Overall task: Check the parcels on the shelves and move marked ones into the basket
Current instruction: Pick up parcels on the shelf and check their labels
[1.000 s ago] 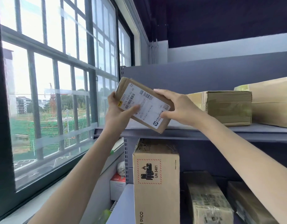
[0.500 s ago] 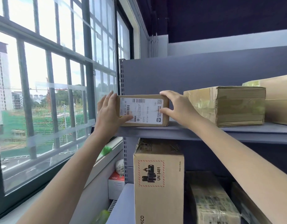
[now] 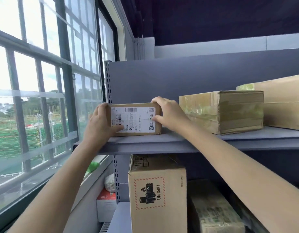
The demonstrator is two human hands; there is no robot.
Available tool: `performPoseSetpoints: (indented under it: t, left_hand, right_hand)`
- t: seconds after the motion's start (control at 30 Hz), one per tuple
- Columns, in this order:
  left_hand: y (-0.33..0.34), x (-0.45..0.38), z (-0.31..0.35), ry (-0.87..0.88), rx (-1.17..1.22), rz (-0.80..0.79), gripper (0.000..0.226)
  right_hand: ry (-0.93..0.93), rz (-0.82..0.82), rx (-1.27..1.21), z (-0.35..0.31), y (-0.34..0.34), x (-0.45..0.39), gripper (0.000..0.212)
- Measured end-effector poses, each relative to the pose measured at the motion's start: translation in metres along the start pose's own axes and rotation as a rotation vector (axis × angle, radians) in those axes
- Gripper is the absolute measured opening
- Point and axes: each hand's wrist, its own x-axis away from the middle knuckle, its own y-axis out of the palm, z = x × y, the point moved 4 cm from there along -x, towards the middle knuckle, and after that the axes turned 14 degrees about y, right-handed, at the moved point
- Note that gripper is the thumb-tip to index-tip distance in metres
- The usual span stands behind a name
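A small brown parcel with a white shipping label stands on its edge at the left end of the upper grey shelf. My left hand grips its left end, thumb across the label's lower corner. My right hand holds its right end, fingers over the top edge and thumb on the label. No basket is in view.
A taped brown box sits right of the parcel, and a larger box behind it. Below stand a tall carton marked UN 3481 and wrapped parcels. A window fills the left.
The parcel, held tilted in the air a second ago, has been brought down and set upright on the upper shelf. Both hands stay on its ends.
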Motion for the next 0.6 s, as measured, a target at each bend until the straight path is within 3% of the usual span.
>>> performPoseSetpoints:
  t: [0.1, 0.17, 0.3, 0.47, 0.6]
  left_hand:
    - [-0.003, 0.005, -0.001, -0.002, -0.004, 0.032, 0.095]
    - [-0.006, 0.007, 0.006, 0.014, 0.029, 0.087, 0.093]
    - [-0.008, 0.008, 0.047, 0.145, 0.042, 0.251, 0.064]
    - [0.014, 0.0, 0.139, 0.321, 0.209, 0.273, 0.043]
    - [0.041, -0.006, 0.204, 0.38, 0.247, 0.174, 0.048]
  right_hand:
    - [-0.013, 0.012, 0.013, 0.003, -0.017, 0.006, 0.045]
    - [-0.022, 0.13, -0.039, 0.011, -0.045, 0.019, 0.047]
    - [-0.01, 0.331, -0.034, 0.044, -0.109, 0.041, 0.043]
    - [0.226, 0.459, 0.03, 0.111, -0.159, 0.05, 0.042]
    - [0.49, 0.371, -0.109, 0.162, -0.161, 0.061, 0.05]
